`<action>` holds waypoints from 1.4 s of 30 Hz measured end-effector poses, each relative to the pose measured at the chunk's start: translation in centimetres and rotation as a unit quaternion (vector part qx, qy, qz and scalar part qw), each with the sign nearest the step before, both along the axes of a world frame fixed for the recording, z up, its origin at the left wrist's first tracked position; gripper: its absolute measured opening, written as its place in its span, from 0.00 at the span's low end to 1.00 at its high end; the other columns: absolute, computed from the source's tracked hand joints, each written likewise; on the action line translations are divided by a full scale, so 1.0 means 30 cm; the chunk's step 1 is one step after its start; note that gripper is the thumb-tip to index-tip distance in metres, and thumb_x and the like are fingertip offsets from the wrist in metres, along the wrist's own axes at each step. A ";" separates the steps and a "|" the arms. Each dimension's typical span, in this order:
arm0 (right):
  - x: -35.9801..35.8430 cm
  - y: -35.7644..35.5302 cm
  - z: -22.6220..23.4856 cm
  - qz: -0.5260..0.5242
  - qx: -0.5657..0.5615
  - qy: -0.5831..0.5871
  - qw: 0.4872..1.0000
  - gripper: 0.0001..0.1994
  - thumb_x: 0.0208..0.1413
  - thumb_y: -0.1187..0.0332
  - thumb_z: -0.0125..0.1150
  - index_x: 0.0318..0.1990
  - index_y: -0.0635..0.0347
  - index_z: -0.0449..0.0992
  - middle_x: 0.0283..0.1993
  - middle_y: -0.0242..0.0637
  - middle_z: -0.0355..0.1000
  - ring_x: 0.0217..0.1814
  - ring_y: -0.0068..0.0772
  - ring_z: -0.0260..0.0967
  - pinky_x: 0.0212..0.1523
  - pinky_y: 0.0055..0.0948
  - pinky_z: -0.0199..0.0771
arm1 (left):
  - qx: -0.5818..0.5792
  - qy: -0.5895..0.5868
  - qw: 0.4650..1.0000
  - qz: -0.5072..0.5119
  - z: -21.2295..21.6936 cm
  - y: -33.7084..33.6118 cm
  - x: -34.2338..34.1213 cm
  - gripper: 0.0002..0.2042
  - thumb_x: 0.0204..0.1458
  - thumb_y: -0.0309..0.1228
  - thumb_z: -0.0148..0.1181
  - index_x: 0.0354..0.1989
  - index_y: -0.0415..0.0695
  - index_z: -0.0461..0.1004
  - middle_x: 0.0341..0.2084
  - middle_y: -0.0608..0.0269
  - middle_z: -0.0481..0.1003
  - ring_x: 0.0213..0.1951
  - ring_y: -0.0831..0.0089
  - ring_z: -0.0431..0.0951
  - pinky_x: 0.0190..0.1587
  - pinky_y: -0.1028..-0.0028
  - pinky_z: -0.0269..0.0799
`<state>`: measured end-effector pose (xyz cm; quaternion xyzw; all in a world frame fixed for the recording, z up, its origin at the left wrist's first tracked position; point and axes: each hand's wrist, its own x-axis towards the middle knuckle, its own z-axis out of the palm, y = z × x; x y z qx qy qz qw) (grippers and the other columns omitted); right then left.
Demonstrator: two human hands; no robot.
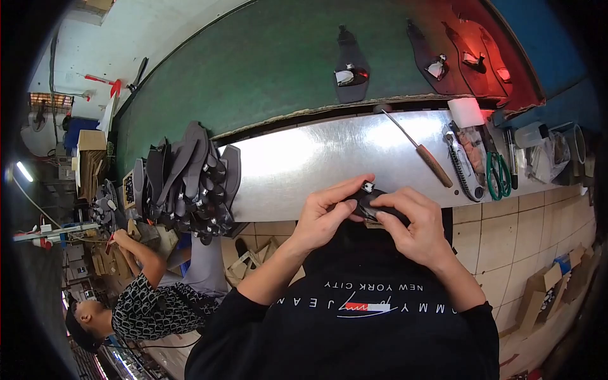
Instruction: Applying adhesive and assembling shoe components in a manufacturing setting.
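Close in front of my body, both hands hold a small dark sandal (364, 204) with a shiny silver-white ornament at its top. My left hand (322, 216) pinches its left side between thumb and fingers. On the other side, my right hand (415, 227) presses its thumb and fingertips onto the dark material. Much of the sandal is hidden by the fingers. The metal worktop (304, 155) lies just beyond my hands.
Dark sandals (190, 171) are heaped at the left. Several others, including one sandal (350, 57), lie on the green belt (253, 63). At right are a wooden-handled tool (434, 166), green-handled scissors (499, 174) and a white roll (466, 112). A co-worker (158, 304) is at left.
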<state>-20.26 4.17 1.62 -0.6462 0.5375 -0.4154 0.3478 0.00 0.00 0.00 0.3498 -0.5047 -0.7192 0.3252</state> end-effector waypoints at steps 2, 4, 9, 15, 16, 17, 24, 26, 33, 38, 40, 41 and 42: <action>-0.003 -0.001 0.010 0.008 -0.013 0.030 0.999 0.07 0.46 0.73 0.65 0.35 0.55 0.80 0.30 0.36 0.71 0.29 0.40 0.72 0.30 0.33 0.70 | 0.030 -0.026 0.999 0.033 0.024 0.006 -0.019 0.22 0.55 0.16 0.45 0.59 0.40 0.70 0.60 0.54 0.67 0.53 0.69 0.74 0.43 0.76 0.80; 0.000 0.000 0.020 0.013 -0.030 0.058 0.998 0.07 0.45 0.73 0.65 0.35 0.55 0.80 0.29 0.36 0.69 0.29 0.39 0.71 0.29 0.33 0.69 | 0.045 -0.028 0.998 0.037 0.029 0.013 -0.019 0.22 0.55 0.16 0.45 0.59 0.40 0.70 0.59 0.54 0.68 0.52 0.70 0.75 0.42 0.76 0.80; -0.007 -0.017 0.035 0.051 -0.090 0.130 0.986 0.08 0.44 0.72 0.67 0.34 0.54 0.80 0.29 0.35 0.67 0.30 0.38 0.70 0.29 0.34 0.69 | 0.085 -0.025 0.995 0.045 0.033 0.010 -0.012 0.22 0.54 0.15 0.47 0.58 0.40 0.70 0.57 0.55 0.70 0.49 0.72 0.76 0.41 0.77 0.80; -0.020 -0.032 0.019 0.119 -0.098 0.141 0.978 0.11 0.40 0.70 0.69 0.34 0.52 0.79 0.31 0.34 0.66 0.32 0.39 0.69 0.30 0.35 0.68 | 0.097 -0.044 0.994 0.032 0.019 -0.006 0.001 0.22 0.51 0.15 0.53 0.56 0.38 0.71 0.54 0.59 0.73 0.44 0.77 0.77 0.37 0.79 0.79; -0.019 -0.033 0.018 0.121 -0.077 0.114 0.983 0.12 0.39 0.70 0.70 0.34 0.51 0.79 0.30 0.34 0.65 0.32 0.40 0.69 0.30 0.35 0.68 | 0.102 -0.055 0.992 0.040 0.019 -0.010 0.001 0.20 0.50 0.15 0.53 0.54 0.37 0.73 0.53 0.57 0.74 0.44 0.76 0.77 0.37 0.80 0.79; -0.018 -0.035 0.017 0.124 -0.056 0.086 0.987 0.12 0.38 0.69 0.71 0.34 0.51 0.79 0.30 0.34 0.65 0.31 0.40 0.69 0.31 0.35 0.68 | 0.108 -0.066 0.991 0.048 0.019 -0.014 0.001 0.19 0.50 0.15 0.54 0.53 0.36 0.74 0.52 0.55 0.75 0.44 0.75 0.78 0.37 0.80 0.80; 0.029 -0.016 -0.037 0.047 -0.039 0.073 0.995 0.12 0.38 0.69 0.70 0.33 0.51 0.78 0.30 0.35 0.66 0.30 0.40 0.69 0.30 0.35 0.68 | 0.064 -0.098 0.992 0.050 0.019 -0.034 0.000 0.19 0.49 0.15 0.54 0.52 0.37 0.75 0.50 0.55 0.76 0.42 0.76 0.78 0.35 0.81 0.79; 0.034 -0.014 -0.049 0.035 -0.068 0.073 0.994 0.11 0.37 0.70 0.69 0.33 0.51 0.78 0.30 0.35 0.66 0.30 0.40 0.69 0.29 0.34 0.68 | 0.088 -0.086 0.991 0.055 0.019 -0.042 0.003 0.19 0.49 0.15 0.53 0.51 0.37 0.75 0.49 0.55 0.76 0.40 0.77 0.79 0.33 0.82 0.79; 0.045 -0.001 -0.092 0.024 -0.238 0.115 0.964 0.13 0.36 0.70 0.70 0.33 0.52 0.78 0.33 0.37 0.68 0.30 0.39 0.69 0.28 0.33 0.68 | 0.251 -0.057 0.966 0.026 0.037 -0.075 0.026 0.18 0.48 0.16 0.52 0.50 0.35 0.75 0.48 0.52 0.76 0.35 0.73 0.82 0.30 0.82 0.81; 0.038 -0.003 -0.054 0.045 -0.222 0.088 0.970 0.14 0.38 0.70 0.70 0.37 0.53 0.79 0.34 0.38 0.69 0.29 0.40 0.70 0.28 0.33 0.69 | 0.265 0.062 0.961 0.055 0.064 -0.077 0.036 0.20 0.57 0.24 0.52 0.59 0.37 0.68 0.51 0.50 0.74 0.36 0.73 0.81 0.28 0.82 0.81; 0.044 -0.008 -0.043 0.067 -0.198 0.078 0.975 0.15 0.40 0.71 0.70 0.39 0.54 0.78 0.34 0.39 0.70 0.29 0.41 0.71 0.28 0.34 0.69 | 0.222 0.025 0.973 0.063 0.053 -0.051 0.023 0.20 0.59 0.27 0.51 0.60 0.38 0.66 0.49 0.51 0.75 0.35 0.75 0.81 0.27 0.83 0.80; 0.055 -0.005 -0.048 0.025 -0.176 0.061 0.982 0.14 0.42 0.71 0.70 0.39 0.56 0.77 0.33 0.39 0.72 0.29 0.41 0.72 0.28 0.34 0.70 | 0.179 -0.011 0.981 0.071 0.043 -0.040 0.021 0.21 0.61 0.29 0.51 0.62 0.39 0.65 0.47 0.53 0.76 0.35 0.77 0.80 0.26 0.84 0.79; 0.063 -0.002 -0.052 -0.015 -0.153 0.042 0.987 0.14 0.43 0.72 0.69 0.40 0.58 0.76 0.32 0.40 0.73 0.29 0.42 0.72 0.28 0.35 0.70 | 0.188 -0.030 0.980 0.051 0.034 -0.033 0.033 0.18 0.62 0.32 0.48 0.60 0.40 0.68 0.40 0.60 0.78 0.32 0.83 0.77 0.21 0.86 0.73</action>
